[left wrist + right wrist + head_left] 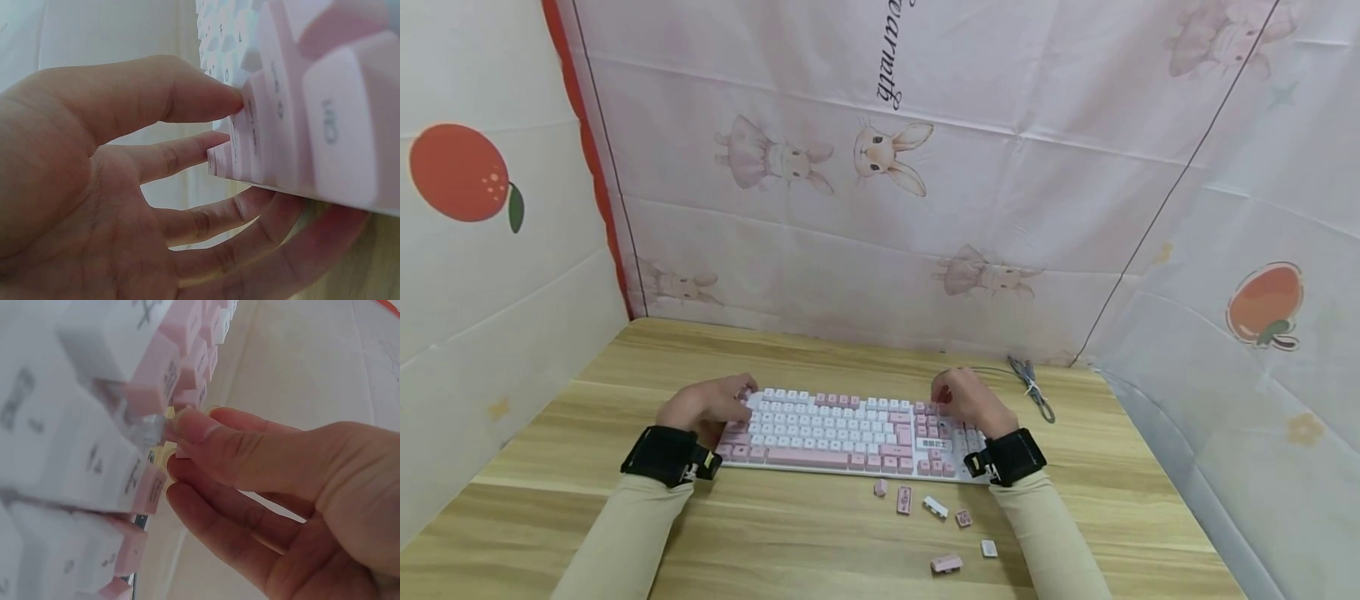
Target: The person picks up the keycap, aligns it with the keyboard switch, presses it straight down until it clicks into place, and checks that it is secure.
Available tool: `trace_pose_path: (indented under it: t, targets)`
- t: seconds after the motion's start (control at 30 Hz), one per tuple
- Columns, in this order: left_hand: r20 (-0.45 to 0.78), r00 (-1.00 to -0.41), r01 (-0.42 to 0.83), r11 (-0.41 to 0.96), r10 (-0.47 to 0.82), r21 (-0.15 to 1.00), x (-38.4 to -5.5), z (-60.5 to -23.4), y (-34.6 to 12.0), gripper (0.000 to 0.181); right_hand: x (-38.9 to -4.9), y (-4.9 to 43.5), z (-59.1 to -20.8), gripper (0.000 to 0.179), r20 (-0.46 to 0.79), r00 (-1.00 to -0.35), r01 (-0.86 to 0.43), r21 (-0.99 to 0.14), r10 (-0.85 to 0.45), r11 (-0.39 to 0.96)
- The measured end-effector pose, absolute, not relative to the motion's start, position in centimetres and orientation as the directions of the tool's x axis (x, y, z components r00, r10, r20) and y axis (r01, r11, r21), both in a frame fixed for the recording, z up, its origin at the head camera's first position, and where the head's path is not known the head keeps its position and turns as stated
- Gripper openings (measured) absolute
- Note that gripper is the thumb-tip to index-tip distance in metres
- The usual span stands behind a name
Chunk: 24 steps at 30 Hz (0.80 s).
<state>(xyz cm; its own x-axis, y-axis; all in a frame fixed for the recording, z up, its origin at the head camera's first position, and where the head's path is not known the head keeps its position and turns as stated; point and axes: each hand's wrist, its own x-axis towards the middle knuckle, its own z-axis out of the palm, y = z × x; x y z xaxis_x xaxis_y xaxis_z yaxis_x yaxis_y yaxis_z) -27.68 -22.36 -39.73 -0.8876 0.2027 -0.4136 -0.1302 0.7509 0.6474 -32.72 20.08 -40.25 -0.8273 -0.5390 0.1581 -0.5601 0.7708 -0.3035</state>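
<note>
A pink and white keyboard (820,457) lies on the wooden table, its keys facing up. My left hand (706,407) grips its left end: in the left wrist view the thumb (206,100) rests on the keys while the other fingers lie along the side and lower edge. At the upper right of the keyboard, my right hand (973,400) pinches a small pale pink keycap (183,450) between thumb and fingertips. The fingers hide most of that keycap. Beside it, in the right wrist view, a gap shows among the white and pink keys (153,381).
Several loose keycaps lie in front of the keyboard, among them a long pink one (904,500), a long white one (936,507) and a small white one (988,548). A bundled grey cable (1033,392) lies behind at right. Printed cloth (850,275) hangs around the table (760,533).
</note>
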Motion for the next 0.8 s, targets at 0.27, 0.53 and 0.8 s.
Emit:
trace_pose_path:
  t: [0.27, 0.53, 0.8]
  targets:
    - [-0.406, -0.889, -0.123, 0.746, 0.21, 0.654, -27.63, -39.69, -22.42, 0.059, -32.85, 20.08, -40.36, 0.016, 0.16, -0.833, -0.552, -0.301, -0.529, 0.778]
    - [-0.405, -0.886, -0.112, 0.743, 0.226, 0.66, -27.62, -39.63, -22.47, 0.058, -32.76, 20.05, -40.48, 0.016, 0.171, -0.833, -0.553, -0.292, -0.526, 0.78]
    - [-0.403, -0.888, -0.112, 0.744, 0.223, 0.658, -27.61, -39.55, -22.44, 0.057, -32.76, 19.98, -40.6, 0.015, 0.178, -0.827, -0.562, -0.282, -0.533, 0.777]
